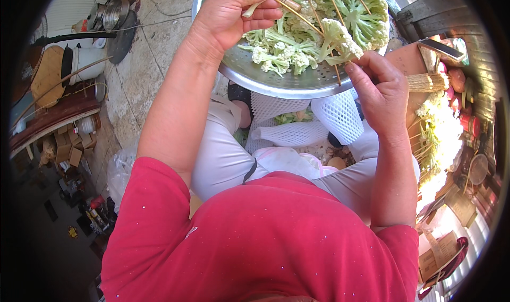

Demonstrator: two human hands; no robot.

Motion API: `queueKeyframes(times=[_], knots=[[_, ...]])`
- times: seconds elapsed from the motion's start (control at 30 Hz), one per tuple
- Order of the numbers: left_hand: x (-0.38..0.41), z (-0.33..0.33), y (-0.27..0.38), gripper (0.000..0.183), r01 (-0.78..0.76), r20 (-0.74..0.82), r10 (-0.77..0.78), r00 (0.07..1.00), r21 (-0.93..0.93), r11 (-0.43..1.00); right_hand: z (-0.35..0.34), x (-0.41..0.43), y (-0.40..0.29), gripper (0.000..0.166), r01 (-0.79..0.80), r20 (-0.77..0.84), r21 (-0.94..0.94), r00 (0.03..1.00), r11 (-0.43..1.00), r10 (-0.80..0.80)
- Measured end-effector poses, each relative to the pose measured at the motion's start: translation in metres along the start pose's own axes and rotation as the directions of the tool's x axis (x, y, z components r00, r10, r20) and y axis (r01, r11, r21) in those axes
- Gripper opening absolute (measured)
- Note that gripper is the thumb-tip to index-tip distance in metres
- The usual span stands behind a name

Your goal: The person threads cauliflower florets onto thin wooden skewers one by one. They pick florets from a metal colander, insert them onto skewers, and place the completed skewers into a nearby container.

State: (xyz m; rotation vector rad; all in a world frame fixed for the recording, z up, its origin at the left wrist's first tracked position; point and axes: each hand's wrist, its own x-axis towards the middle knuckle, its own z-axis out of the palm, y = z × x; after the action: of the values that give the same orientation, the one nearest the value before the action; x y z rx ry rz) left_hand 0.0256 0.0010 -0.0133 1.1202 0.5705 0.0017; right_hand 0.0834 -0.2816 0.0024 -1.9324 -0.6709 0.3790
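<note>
A thin wooden skewer (297, 14) runs down from the fingertips of my left hand (235, 17) to a cauliflower floret (338, 37). My left thumb and fingers also pinch a small floret piece by its pale stem (252, 10). My right hand (380, 89) pinches the lower edge of the skewered floret between thumb and forefinger. Both hands are over a perforated metal basin (279, 88) heaped with cut cauliflower (285, 51). Several other skewers lie across the heap. A ringed wooden handle (290, 2) shows beside my left fingers; whether they hold it, I cannot tell.
White foam netting (289, 135) lies below the basin between my legs. At the right are a bundle of skewers (428, 82), a brightly lit pile of skewered cauliflower (432, 142) and a phone (441, 49). A low table (59, 125) with pots stands left, near a plastic bag (121, 168).
</note>
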Motion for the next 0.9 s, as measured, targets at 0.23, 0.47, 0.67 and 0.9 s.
queueKeyframes(times=[0.23,0.47,0.67,0.9], knots=[[-0.007,0.005,0.002,0.021,0.040,0.031,-0.040,0.999,-0.012,0.999,0.001,0.001,0.002,0.008,0.006,-0.011,0.031,1.000,0.999,-0.006],[-0.017,0.041,-0.016,0.022,0.112,0.112,-0.109,0.988,-0.018,0.994,0.011,0.003,0.001,0.008,-0.081,0.012,0.117,0.997,0.990,0.081],[-0.028,0.057,-0.020,0.022,0.115,0.110,-0.115,0.987,0.004,0.993,0.008,0.004,0.001,0.008,-0.104,0.001,0.109,0.995,0.989,0.104],[-0.031,0.066,-0.025,0.022,0.047,0.096,-0.048,0.994,0.011,0.999,0.008,0.009,-0.001,0.010,-0.064,-0.007,0.084,0.998,0.994,0.065]])
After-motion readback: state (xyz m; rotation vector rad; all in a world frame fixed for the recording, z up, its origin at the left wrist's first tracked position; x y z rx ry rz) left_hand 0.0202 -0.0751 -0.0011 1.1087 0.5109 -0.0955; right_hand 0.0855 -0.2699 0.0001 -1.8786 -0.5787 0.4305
